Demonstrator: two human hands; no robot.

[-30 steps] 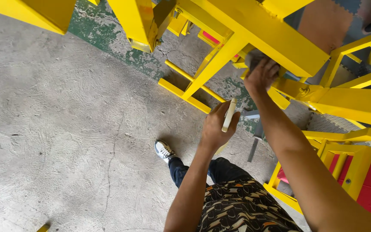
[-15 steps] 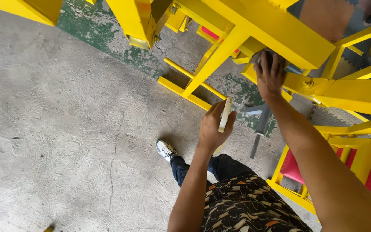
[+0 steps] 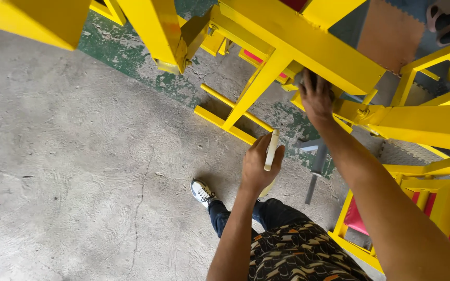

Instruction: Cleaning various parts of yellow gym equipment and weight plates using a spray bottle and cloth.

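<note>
Our right hand [image 3: 316,96] presses a grey cloth [image 3: 299,78] under the yellow beam [image 3: 308,44] upper centre; left hand [image 3: 256,164] grips a pale handle [image 3: 271,149] clear of it.

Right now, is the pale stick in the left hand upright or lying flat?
Roughly upright: the pale stick juts above the left hand, whose fingers wrap its lower end.

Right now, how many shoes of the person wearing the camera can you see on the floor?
1: a white shoe on the concrete floor, below the left hand. The other foot is hidden behind the body.
</note>
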